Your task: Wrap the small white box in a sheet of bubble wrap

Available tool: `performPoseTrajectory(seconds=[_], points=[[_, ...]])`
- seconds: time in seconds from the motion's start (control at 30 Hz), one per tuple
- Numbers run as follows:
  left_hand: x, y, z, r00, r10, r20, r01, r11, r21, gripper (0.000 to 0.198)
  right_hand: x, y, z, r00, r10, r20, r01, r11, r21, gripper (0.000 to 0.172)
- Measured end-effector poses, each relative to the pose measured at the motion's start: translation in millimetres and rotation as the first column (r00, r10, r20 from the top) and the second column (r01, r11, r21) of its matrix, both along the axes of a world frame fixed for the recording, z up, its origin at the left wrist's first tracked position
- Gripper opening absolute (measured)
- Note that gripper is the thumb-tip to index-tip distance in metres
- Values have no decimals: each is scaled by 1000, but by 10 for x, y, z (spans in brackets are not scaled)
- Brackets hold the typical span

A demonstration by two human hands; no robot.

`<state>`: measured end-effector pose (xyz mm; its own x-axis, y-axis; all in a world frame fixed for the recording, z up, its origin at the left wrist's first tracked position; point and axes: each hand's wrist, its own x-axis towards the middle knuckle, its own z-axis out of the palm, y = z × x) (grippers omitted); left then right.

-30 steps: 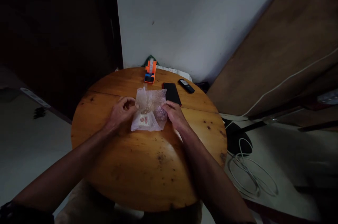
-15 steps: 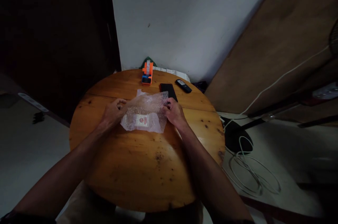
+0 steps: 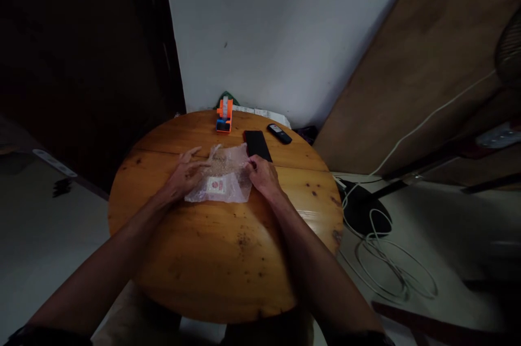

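Observation:
A sheet of clear bubble wrap [image 3: 234,158] lies crumpled on the round wooden table [image 3: 211,264]. On its near part sits a small white packet [image 3: 216,184] with a red print. My left hand [image 3: 186,175] rests at the wrap's left side, fingers stretched out and spread over its edge. At the right edge my right hand [image 3: 262,173] has its thumb and fingers pinched on the bubble wrap. Just beyond that hand lies a dark flat phone-like slab [image 3: 257,145] with a red edge.
An orange and blue tape dispenser [image 3: 224,115] stands at the table's far side. A black remote-like handset [image 3: 279,133] lies right of the slab. Behind the table rises a white wall [image 3: 264,31]. Coiled pale cable [image 3: 391,264] lies on the floor to the right.
The far part of the bubble wrap has come down flatter onto the table. My left hand has opened from curled fingers to spread ones; my right hand keeps its pinch, slightly lower.

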<state>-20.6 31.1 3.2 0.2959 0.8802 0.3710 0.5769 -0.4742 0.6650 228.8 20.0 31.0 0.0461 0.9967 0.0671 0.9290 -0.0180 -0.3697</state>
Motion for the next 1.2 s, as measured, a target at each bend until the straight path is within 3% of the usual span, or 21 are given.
performPoseTrajectory(seconds=[0.2,0.43,0.63,0.93,1.2], points=[[-54,84,-81,995,-98,2,98,994,-48,44,-31,-28,17,998,-13,66,13,1000,-3,33],[-93,180,-235,976,218,24,-211,964,-164,52,-3,-18,44,992,-49,115,53,998,-30,33],[-109,193,-217,978,202,47,-193,970,-148,58,5,-9,46,992,-56,117,62,997,-55,34],[-129,52,-1,992,96,88,-94,995,-28,30,-2,-55,42,991,6,135,1,999,-54,36],[-183,99,-7,988,145,48,-142,988,-67,20,31,-32,39,988,-60,146,67,997,-42,43]])
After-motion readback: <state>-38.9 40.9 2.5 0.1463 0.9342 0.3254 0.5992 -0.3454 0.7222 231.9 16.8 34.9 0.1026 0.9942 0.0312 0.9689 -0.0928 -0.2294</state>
